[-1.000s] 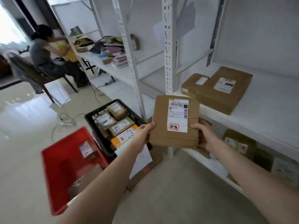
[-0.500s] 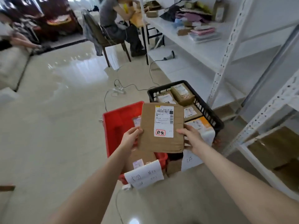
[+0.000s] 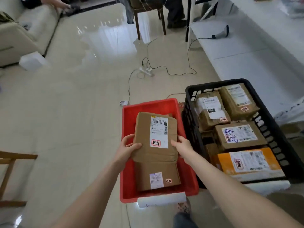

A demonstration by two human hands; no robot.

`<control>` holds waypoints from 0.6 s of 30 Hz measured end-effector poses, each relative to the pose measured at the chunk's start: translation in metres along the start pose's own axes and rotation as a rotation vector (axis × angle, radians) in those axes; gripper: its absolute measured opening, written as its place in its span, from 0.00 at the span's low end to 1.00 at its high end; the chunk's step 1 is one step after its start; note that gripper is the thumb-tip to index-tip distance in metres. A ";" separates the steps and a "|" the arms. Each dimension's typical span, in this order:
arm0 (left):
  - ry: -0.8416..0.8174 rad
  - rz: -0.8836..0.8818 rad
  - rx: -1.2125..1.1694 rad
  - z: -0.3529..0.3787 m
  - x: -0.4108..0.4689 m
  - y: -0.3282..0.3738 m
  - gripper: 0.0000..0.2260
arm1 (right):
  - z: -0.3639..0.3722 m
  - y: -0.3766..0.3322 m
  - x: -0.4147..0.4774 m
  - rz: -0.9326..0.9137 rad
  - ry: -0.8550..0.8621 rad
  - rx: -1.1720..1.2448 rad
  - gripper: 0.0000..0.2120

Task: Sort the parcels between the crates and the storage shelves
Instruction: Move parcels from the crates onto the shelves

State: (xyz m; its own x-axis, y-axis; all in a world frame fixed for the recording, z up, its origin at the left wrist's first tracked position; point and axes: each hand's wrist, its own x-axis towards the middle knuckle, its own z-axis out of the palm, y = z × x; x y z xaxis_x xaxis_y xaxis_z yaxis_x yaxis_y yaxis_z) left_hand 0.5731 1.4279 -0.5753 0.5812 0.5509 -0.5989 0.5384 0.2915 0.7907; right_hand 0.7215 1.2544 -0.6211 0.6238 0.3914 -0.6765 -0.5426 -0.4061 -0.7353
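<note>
Holding a flat brown parcel [image 3: 143, 129] by its two long edges, I had my left grip [image 3: 130, 145] curled round the left edge with the thumb laid on top, and my right grip [image 3: 182, 147] clasped on the right edge near the lower corner. The parcel hung label-up over the red crate [image 3: 148, 104], above a second brown parcel [image 3: 148, 170] that lay at the near end of the crate; whether the two touched I could not tell. A white paper slip [image 3: 162, 199] sat on the red crate's near rim. Just beside it on the right stood the black crate [image 3: 213, 83], packed with parcels: brown ones at the far end, one with a blue scrawl across its label [image 3: 238, 135] in the middle, and an orange box [image 3: 223, 160] nearest me. Beyond the crates a power strip [image 3: 146, 71] and its cables lay on the pale tiled floor [image 3: 74, 112], and a handheld scanner [image 3: 222, 32] rested on the low white shelf [image 3: 246, 63] to the right.
</note>
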 end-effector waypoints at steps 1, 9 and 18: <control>0.031 0.000 -0.003 0.001 0.013 -0.001 0.23 | 0.005 -0.001 0.013 -0.002 -0.022 -0.058 0.18; 0.416 0.055 0.282 0.013 0.115 -0.027 0.28 | 0.053 0.012 0.098 -0.013 -0.061 -0.482 0.34; 0.427 -0.002 0.488 0.034 0.205 -0.065 0.29 | 0.085 0.055 0.166 0.013 -0.046 -0.698 0.35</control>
State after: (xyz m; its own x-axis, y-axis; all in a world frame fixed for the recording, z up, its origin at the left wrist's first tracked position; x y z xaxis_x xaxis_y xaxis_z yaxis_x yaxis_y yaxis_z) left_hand 0.6779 1.4952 -0.7540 0.3403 0.8426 -0.4175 0.8133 -0.0408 0.5804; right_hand 0.7476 1.3675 -0.7776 0.5869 0.4110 -0.6976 -0.0522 -0.8406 -0.5391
